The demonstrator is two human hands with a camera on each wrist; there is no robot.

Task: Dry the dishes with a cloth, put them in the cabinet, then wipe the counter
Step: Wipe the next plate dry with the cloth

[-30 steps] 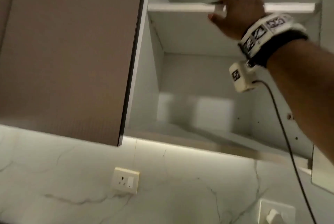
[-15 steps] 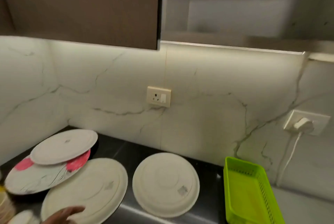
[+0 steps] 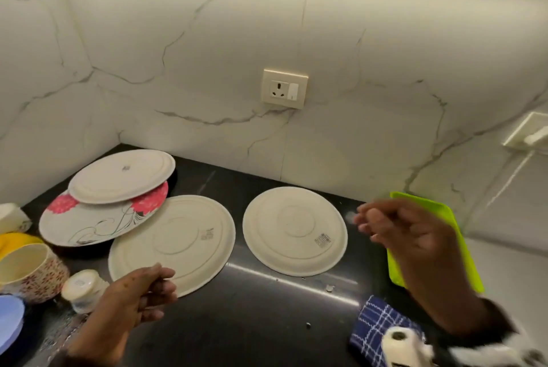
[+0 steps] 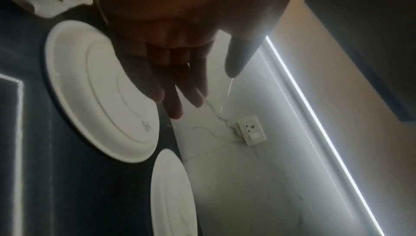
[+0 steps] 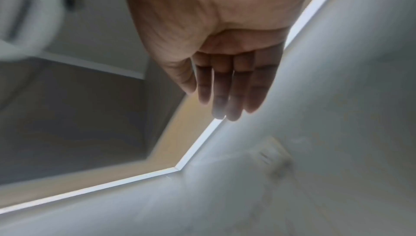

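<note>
Several plates lie face down on the dark counter (image 3: 252,319). A large white plate (image 3: 172,245) sits left of centre, and a second white plate (image 3: 295,230) lies in the middle. A floral plate (image 3: 89,224) at the back left carries a smaller white plate (image 3: 121,175). My left hand (image 3: 160,286) hovers at the large plate's near edge, fingers relaxed and holding nothing. In the left wrist view, the left hand (image 4: 180,101) shows extended fingers above that large plate (image 4: 101,93). My right hand (image 3: 373,224), blurred, hangs empty above the counter; in the right wrist view the right hand (image 5: 227,108) has straight fingers. A blue checked cloth (image 3: 373,328) lies at the front right.
A lime green tray (image 3: 462,266) sits at the right, partly behind my right hand. At the left edge are a red-patterned mug (image 3: 29,271), a yellow bowl (image 3: 14,242), a blue lid (image 3: 9,322) and a small white jar (image 3: 83,286). The marble wall holds a socket (image 3: 284,88).
The view has dropped from the open cabinet to the counter. My right hand came down from the cabinet shelf, empty. My left hand rose to the large plate's edge.
</note>
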